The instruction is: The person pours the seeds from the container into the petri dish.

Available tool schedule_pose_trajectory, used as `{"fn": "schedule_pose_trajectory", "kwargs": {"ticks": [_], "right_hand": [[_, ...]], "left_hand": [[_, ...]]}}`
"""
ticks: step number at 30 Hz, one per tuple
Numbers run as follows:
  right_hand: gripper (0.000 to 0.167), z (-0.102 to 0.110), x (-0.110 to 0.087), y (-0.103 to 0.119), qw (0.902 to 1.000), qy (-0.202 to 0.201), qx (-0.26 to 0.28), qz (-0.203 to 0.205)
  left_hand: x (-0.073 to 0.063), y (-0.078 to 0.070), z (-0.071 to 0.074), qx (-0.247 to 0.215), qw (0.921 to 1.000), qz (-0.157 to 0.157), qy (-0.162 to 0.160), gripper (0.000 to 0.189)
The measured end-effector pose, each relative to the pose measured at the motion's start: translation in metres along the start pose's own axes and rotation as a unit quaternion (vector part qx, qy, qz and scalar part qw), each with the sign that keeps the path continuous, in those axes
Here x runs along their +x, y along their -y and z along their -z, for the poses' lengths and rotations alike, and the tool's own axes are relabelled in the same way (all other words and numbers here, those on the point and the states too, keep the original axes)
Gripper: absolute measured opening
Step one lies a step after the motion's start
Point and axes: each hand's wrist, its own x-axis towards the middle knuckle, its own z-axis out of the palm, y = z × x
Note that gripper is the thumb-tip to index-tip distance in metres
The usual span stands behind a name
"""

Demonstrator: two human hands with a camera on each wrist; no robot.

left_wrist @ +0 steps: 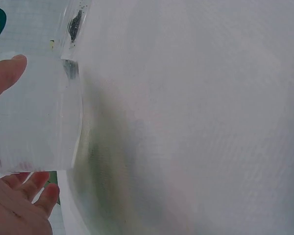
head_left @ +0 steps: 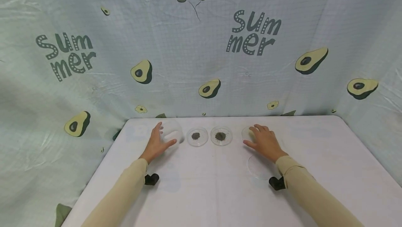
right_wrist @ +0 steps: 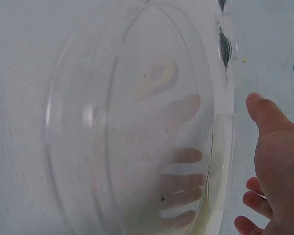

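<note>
My left hand (head_left: 159, 144) reaches beside a whitish, see-through container (head_left: 172, 126) at the back left of the table. In the left wrist view, thumb and fingers spread around this container (left_wrist: 36, 112); whether they touch it I cannot tell. Over a shallow clear dish (head_left: 245, 133) at the back right hovers my right hand (head_left: 265, 142), fingers spread and slightly bent, partly hiding it. Just in front of that hand lies a clear round dish or lid (head_left: 258, 168). Its transparent rim (right_wrist: 50, 117) looms large in the right wrist view, with the hand (right_wrist: 279, 166) beyond.
Between the hands stand two clear petri dishes, the left one (head_left: 197, 143) and the right one (head_left: 221, 143), each with a small heap of dark grains. The white-covered table (head_left: 201, 185) meets a hanging printed cloth (head_left: 176, 45) at its back edge.
</note>
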Motion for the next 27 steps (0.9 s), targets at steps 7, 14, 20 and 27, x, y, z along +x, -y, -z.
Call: {"fn": "schedule_pose_trajectory", "kwargs": {"ticks": [7, 14, 20, 27], "right_hand": [[0.067, 0.003, -0.003, -0.01, 0.9999, -0.001, 0.006, -0.008], [0.068, 0.003, -0.005, -0.017, 0.9999, 0.003, 0.012, -0.011], [0.071, 0.005, -0.009, -0.017, 0.9997, 0.0, 0.021, -0.014], [0.074, 0.007, -0.012, -0.02, 0.9994, 0.013, 0.015, -0.028]], "left_hand": [[0.001, 0.0, 0.001, -0.004, 0.9999, -0.009, -0.002, 0.101], [0.001, -0.003, 0.002, 0.0, 0.9999, -0.016, -0.004, 0.097], [0.001, -0.006, 0.005, 0.008, 0.9998, -0.016, -0.01, 0.097], [0.002, -0.011, 0.011, 0.014, 0.9992, -0.036, -0.011, 0.098]]}}
